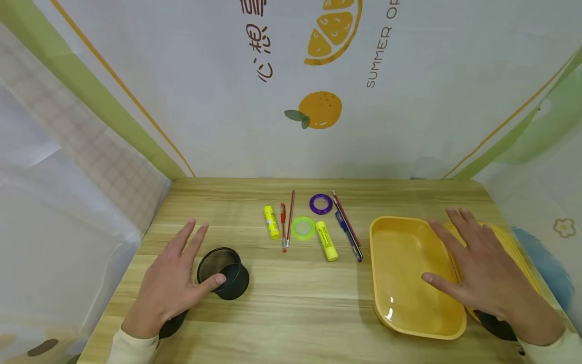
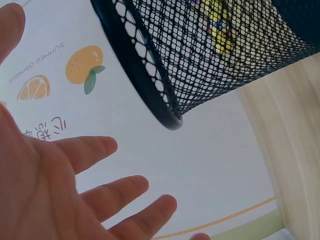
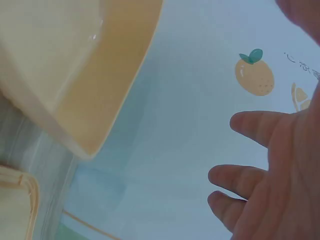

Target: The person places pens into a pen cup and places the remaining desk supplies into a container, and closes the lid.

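My left hand [image 1: 170, 280] hovers beside a black mesh pen cup [image 1: 235, 283], fingers spread and holding nothing; in the head view its thumb overlaps the cup's rim. The left wrist view shows the mesh wall of the cup [image 2: 200, 55] apart from the fingers. Over the right edge of a deep yellow plastic box [image 1: 409, 283], my right hand [image 1: 486, 273] is spread as well, with nothing in its grasp. A yellow lid [image 1: 514, 253] lies right of the box, partly hidden by that hand. In the right wrist view the box wall [image 3: 105, 80] stands clear of the fingertips.
Mid-table lie two yellow glue sticks [image 1: 272, 222] [image 1: 327, 241], a red pen [image 1: 283, 227], a blue pen [image 1: 347, 235], several pencils [image 1: 291, 217], a purple tape roll [image 1: 321, 203] and a green tape roll [image 1: 303, 228]. A printed cloth [image 1: 227, 126] hangs behind the table.
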Motion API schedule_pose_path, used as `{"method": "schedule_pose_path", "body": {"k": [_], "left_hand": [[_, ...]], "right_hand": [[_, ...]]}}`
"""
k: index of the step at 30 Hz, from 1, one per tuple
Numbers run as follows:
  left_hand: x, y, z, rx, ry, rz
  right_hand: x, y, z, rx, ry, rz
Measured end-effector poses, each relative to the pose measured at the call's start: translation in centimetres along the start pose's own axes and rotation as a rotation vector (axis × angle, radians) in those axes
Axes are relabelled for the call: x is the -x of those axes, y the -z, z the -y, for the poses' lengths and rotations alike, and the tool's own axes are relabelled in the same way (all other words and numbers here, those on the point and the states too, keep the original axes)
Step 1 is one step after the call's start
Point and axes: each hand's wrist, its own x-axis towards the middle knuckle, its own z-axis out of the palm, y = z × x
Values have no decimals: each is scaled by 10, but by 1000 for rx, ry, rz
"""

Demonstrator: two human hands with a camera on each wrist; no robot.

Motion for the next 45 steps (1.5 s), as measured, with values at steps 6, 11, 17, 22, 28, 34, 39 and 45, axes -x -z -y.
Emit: {"method": "schedule_pose_path", "body": {"k": [6,11,17,22,28,34,39,45], "left_hand": [[3,-1,-1,27,-11,-29],[5,0,-2,60,-4,-8],[7,1,-5,130,-17,44],[8,0,-4,179,-37,43],[12,-4,-2,253,-33,30],[15,-13,2,318,6,61],[16,-16,3,362,36,92],[16,-16,2,391,49,107]], "right_hand": [[-10,6,1,-63,73,-94],[-18,11,8,-75,73,-112],[-29,13,15,-143,40,-62],[-47,14,17,-177,82,-57],[-75,14,20,-262,141,-11],[-102,6,22,-366,117,68],[-123,-2,22,-484,36,136],[-146,-16,22,-548,0,158]]}}
